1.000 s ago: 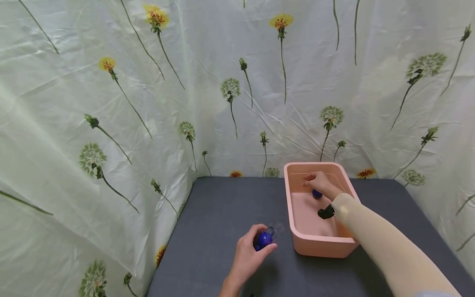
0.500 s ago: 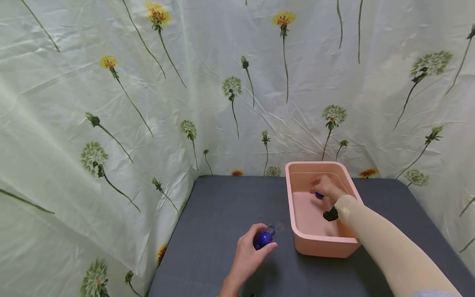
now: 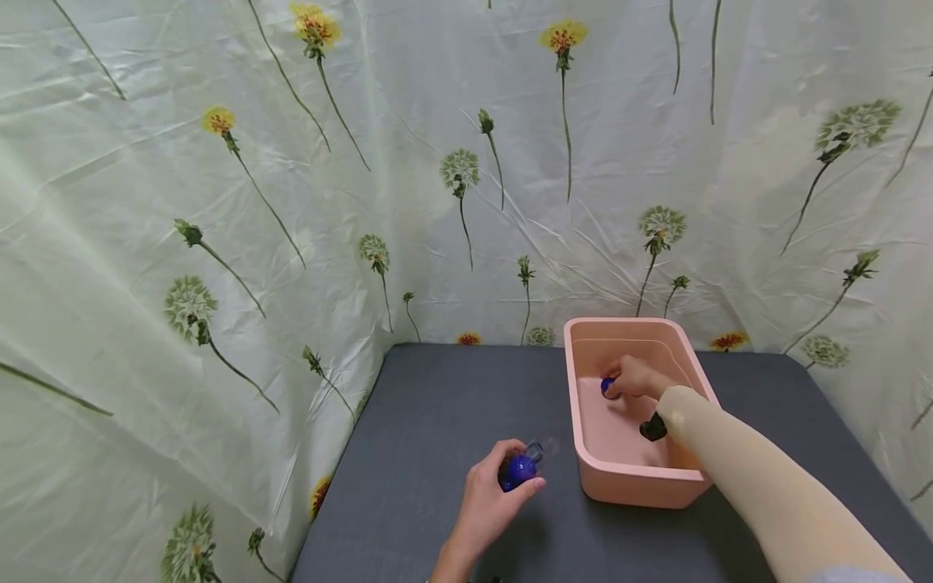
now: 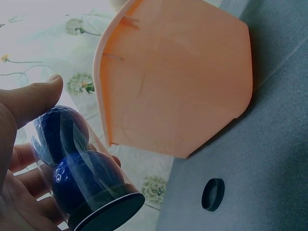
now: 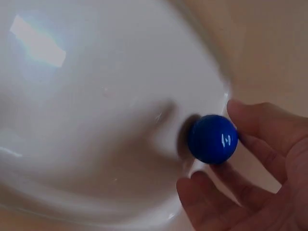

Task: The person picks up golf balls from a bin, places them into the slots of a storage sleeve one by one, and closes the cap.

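Observation:
My left hand (image 3: 487,494) grips a clear plastic tube (image 4: 89,175) between thumb and curled fingers, over the table left of the pink bin (image 3: 641,468). Two blue balls (image 4: 86,180) sit inside the tube against its dark end cap (image 4: 108,214); the upper one looks dimpled. My right hand (image 3: 636,377) reaches down into the bin and holds a single glossy blue ball (image 5: 212,139) at thumb and fingertips, close to the bin's pale floor. Part of the contact behind that ball is hidden.
A loose black cap (image 4: 212,194) lies on the dark grey table (image 3: 437,421) by the bin. Behind and to the left hangs a flower-printed curtain (image 3: 408,162). The bin's raised walls surround my right hand.
Inside the bin, the single ball has come out leftward from under my right hand to its fingertips, and the fingers have lowered around it. My left hand stays put with the tube.

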{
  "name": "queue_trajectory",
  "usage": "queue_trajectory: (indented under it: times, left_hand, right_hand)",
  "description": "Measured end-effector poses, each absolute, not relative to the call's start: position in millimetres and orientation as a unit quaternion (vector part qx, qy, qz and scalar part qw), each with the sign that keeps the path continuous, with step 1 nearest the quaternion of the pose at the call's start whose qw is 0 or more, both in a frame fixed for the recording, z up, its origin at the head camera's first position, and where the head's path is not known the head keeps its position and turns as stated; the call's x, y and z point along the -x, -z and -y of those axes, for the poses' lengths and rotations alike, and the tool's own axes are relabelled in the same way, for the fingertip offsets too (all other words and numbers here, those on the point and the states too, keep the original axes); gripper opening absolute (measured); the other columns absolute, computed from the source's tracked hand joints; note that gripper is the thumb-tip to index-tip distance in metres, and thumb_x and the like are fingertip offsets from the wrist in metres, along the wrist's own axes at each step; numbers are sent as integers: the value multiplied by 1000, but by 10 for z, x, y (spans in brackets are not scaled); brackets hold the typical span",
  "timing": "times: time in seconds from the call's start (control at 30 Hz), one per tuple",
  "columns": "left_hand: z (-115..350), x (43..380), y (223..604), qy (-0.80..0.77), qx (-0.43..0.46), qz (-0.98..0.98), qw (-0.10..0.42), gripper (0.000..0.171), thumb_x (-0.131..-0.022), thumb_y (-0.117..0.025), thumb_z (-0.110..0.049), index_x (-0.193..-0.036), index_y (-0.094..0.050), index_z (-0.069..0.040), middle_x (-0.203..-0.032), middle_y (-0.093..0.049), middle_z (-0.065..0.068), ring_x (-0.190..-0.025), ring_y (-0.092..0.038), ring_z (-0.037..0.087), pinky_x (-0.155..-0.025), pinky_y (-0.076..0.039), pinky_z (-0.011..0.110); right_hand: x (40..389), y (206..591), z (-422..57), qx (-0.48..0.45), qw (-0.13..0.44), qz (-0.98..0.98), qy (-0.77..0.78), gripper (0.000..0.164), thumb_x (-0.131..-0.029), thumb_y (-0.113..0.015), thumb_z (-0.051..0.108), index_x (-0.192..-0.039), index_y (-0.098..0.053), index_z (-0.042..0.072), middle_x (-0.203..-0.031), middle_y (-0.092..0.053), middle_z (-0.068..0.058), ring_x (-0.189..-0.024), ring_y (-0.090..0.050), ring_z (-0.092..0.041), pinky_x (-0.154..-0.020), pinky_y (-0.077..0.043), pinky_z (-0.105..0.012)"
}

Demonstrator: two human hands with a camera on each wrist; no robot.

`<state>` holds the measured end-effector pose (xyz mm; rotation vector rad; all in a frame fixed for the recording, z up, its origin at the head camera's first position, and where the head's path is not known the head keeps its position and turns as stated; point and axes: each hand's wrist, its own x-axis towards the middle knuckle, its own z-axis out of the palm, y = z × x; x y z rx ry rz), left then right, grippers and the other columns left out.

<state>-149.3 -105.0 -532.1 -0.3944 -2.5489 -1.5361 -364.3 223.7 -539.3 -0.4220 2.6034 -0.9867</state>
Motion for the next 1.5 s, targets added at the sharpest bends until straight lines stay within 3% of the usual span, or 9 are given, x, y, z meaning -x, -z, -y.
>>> queue_trajectory:
  times: [0.13,0.3,0.67,0.9,1.23,1.5]
  left_hand:
    - [1037,1496,5318,513,131,846,67,47,-83,-84,-36,-123,-61,-26,-105,-67,-8,-92,-62,14,-78,-54,31]
    - [1033,1497,5311,512,130,847,66,47,-83,-84,-37,-123,-61,-28,-105,-67,-8,-92,-62,13,-78,-54,31]
    - [1031,1479,5339,513,134,845,70,47,-82,-82,-45,-121,-60,-32,-103,-67,-10,-90,-63,16,-76,-54,29]
    - [1025,1485,5344,515,123,846,63,48,-81,-82,-47,-121,-60,-34,-103,-66,-11,-91,-63,17,-78,-53,29]
    - [1007,1483,5334,514,132,845,70,48,-82,-81,-48,-122,-60,-33,-104,-67,-9,-91,-63,19,-77,-53,29]
    - [995,1495,5330,511,136,845,79,47,-83,-82,-44,-122,-60,-32,-104,-67,-8,-91,-62,15,-77,-53,29]
  right_hand:
    - [3630,5392,-2180,163,171,-909,344,40,-75,-78,-2,-114,-67,-8,-100,-68,-24,-83,-62,-26,-65,-53,-34]
    - [3592,5413,-2149,164,222,-891,360,40,-74,-76,-9,-113,-65,-10,-97,-67,-22,-78,-63,-23,-65,-57,-41]
    - [3491,5402,-2119,166,270,-877,360,32,-76,-78,-9,-107,-67,-8,-94,-66,-21,-76,-64,-22,-72,-59,-40]
    - [3513,5328,-2096,189,257,-878,356,38,-72,-78,-10,-108,-67,-8,-97,-66,-19,-82,-61,-23,-70,-58,-36]
    - [3491,5082,-2093,213,238,-867,382,43,-75,-74,-10,-117,-65,-8,-100,-67,-15,-81,-60,-24,-70,-56,-37]
    - [3386,4831,-2104,218,203,-874,383,42,-79,-79,-1,-119,-68,2,-107,-69,-11,-88,-62,-25,-76,-57,-38]
